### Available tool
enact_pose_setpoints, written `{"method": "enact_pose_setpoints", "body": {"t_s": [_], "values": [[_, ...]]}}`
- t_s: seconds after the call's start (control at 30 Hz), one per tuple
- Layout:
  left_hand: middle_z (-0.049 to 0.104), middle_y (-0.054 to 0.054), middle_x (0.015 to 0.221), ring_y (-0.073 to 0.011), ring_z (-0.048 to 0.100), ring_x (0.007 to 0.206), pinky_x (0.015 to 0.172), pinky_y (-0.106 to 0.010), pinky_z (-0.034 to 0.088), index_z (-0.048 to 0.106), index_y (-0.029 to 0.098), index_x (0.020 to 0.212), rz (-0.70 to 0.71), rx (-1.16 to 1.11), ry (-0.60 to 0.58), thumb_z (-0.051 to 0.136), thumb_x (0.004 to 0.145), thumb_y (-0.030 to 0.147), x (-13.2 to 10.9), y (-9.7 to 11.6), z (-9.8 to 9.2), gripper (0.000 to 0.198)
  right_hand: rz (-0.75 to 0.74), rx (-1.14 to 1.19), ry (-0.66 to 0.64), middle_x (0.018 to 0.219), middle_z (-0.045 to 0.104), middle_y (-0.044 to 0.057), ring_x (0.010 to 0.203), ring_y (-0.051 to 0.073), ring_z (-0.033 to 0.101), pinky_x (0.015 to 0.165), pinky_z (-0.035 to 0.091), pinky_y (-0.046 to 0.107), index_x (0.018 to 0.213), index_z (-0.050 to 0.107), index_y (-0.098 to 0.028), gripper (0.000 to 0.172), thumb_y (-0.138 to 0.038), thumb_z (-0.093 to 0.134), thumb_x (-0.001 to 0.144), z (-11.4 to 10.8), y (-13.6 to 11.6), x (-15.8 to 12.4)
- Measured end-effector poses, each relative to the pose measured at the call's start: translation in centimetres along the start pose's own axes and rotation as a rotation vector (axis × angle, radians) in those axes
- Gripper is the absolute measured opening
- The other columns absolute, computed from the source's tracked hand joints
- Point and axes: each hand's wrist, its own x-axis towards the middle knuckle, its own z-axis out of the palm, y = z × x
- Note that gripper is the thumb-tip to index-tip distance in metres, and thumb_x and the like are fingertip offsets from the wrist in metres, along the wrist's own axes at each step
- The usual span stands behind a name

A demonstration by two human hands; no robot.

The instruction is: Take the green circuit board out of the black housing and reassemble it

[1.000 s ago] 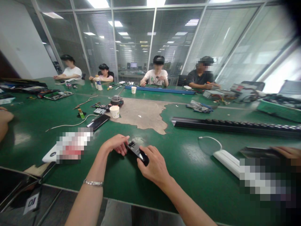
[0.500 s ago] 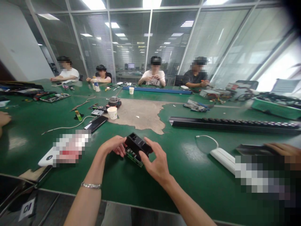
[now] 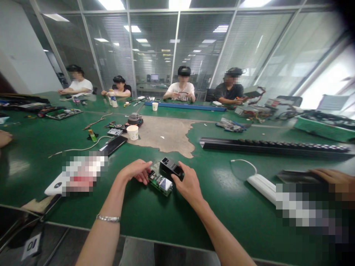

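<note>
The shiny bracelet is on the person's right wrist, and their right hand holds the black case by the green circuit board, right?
Not quite: the head view shows the silver bracelet on the left wrist, not the right. The right hand does hold the black case by the green circuit board.

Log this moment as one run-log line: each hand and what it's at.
left hand: fingertips at green circuit board | right hand: fingers on black plastic casing | surface: green workbench mat

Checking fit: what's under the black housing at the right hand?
The black housing hides what's beneath it. A green circuit board shows at its edge; whether it runs under is hidden.
</note>
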Motion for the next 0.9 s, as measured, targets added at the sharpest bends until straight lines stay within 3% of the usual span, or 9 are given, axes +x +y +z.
{"method": "enact_pose_setpoints", "body": {"t_s": [0.13,0.23,0.47,0.63,0.9], "values": [[0.071,-0.013,0.07,-0.0198,0.067,0.054,0.046,-0.025,0.042,0.058,0.011,0.09,0.005,-0.005,-0.001,0.046,0.078,0.075,0.0,0.0,0.0,0.066,0.001,-0.022,-0.008,0.118,0.061,0.014,0.107,0.028,0.055,0.091,0.044,0.047,0.128,0.052,-0.015,0.058,-0.033,0.065,0.074,-0.2,0.0,0.1],[0.07,-0.012,0.068,-0.0192,0.067,0.053,0.046,-0.025,0.042,0.057,0.012,0.09,0.009,-0.011,-0.003,0.048,0.077,0.075,0.1,-0.1,0.0,0.066,0.036,0.013,-0.022,0.113,0.064,0.013,0.1,0.027,0.058,0.089,0.046,0.046,0.122,0.058,-0.015,0.048,-0.03,0.062,0.077,-0.5,-0.1,0.2],[0.069,-0.009,0.065,-0.02,0.066,0.054,0.047,-0.025,0.042,0.056,0.013,0.088,-0.005,-0.055,0.017,0.051,0.071,0.078,0.1,0.0,-0.1,0.068,-0.016,0.277,0.128,0.102,0.067,0.008,0.08,0.019,0.06,0.077,0.051,0.035,0.12,0.06,-0.02,0.04,-0.034,0.061,0.082,-3.1,-3.2,0.0],[0.07,-0.011,0.067,-0.0215,0.068,0.056,0.049,-0.025,0.042,0.055,0.014,0.086,-0.018,-0.067,0.003,0.05,0.067,0.082,0.1,-0.1,-0.3,0.071,-0.137,0.291,0.095,0.1,0.067,0.008,0.087,0.021,0.06,0.081,0.05,0.038,0.116,0.062,-0.022,0.037,-0.032,0.061,0.081,-3.6,-4.9,-0.7],[0.07,-0.013,0.069,-0.0216,0.068,0.057,0.049,-0.025,0.041,0.058,0.012,0.082,-0.006,-0.057,0.004,0.049,0.068,0.082,-0.1,0.1,-0.3,0.072,-0.209,0.284,0.044,0.103,0.066,0.006,0.092,0.021,0.06,0.088,0.048,0.04,0.114,0.061,-0.024,0.035,-0.031,0.063,0.08,-2.9,-5.2,-1.4]]}}
